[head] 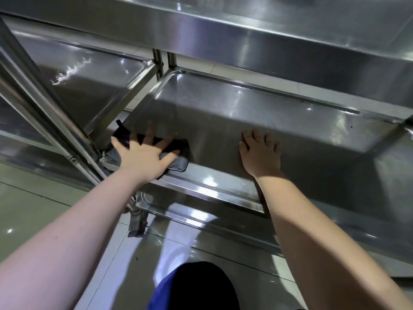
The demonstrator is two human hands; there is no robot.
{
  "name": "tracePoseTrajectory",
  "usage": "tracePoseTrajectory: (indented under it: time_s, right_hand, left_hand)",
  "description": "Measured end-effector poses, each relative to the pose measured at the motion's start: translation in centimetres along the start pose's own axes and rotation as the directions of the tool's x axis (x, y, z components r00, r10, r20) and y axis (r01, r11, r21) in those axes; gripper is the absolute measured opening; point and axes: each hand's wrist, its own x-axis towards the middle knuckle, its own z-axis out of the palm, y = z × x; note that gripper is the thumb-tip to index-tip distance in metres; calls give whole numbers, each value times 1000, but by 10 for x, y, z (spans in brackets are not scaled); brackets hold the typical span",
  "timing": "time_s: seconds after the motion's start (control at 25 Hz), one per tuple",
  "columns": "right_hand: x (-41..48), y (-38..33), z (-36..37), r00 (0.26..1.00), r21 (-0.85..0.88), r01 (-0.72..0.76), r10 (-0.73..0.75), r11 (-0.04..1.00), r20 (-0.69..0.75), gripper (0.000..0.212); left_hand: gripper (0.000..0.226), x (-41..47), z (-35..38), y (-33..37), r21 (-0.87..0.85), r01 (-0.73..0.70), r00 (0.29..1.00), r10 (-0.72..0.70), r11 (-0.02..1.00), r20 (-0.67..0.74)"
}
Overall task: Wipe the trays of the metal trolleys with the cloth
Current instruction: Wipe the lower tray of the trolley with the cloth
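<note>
A dark cloth [178, 162] lies at the near left corner of a steel trolley's middle tray [268, 113]. My left hand [143, 157] presses flat on the cloth with its fingers spread. My right hand [261, 153] rests flat on the bare tray surface, to the right of the cloth and apart from it, fingers straight. Part of the cloth is hidden under my left hand.
The top tray [245, 30] overhangs the middle one. A second trolley's tray [89, 70] stands to the left, with upright posts [165, 61] between them. A slanted steel frame bar [44, 108] crosses at left. A lower tray [201, 211] and a castor [137, 224] sit above the tiled floor.
</note>
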Motion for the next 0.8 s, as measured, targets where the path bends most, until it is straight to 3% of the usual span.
tracePoseTrajectory:
  time_s: [0.12,0.28,0.4,0.8]
  right_hand:
    - [15,-22,-6,997,85,-71,73,994,-21,47]
    - [36,-64,-2,992,11,120,-119,993,-52,53]
    - [40,-66,15,994,-77,104,-105,992,-18,58]
    - [45,-62,30,990,-119,103,-114,988,-89,58]
  left_hand:
    - [64,-9,6,7,-52,-36,999,34,998,-37]
    - [62,-20,11,7,-70,-30,998,26,997,-56]
    - [65,-10,11,12,-30,-9,1000,9,1000,-14]
    - [65,164,-21,71,-46,-133,990,130,990,-59]
